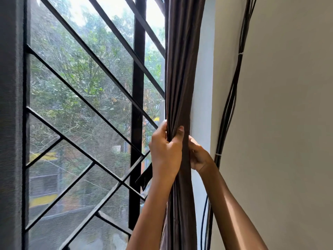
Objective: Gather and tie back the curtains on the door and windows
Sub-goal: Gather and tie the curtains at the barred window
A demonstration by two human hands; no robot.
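Note:
A dark brown curtain [182, 73] hangs bunched into a narrow column at the right edge of the window. My left hand [164, 150] wraps around the bundle from the window side, with fingers and thumb closed on the folds. My right hand [198, 154] grips the same bundle from the wall side, and the fabric partly hides it. A short dark strip [144, 179] sticks out to the left just below my left wrist; whether it is a tie-back I cannot tell.
Black metal grille bars [137, 105] and a mesh screen cover the window on the left. A bundle of black cables [228, 105] runs down the wall corner right of the curtain. A beige wall [288, 123] fills the right side.

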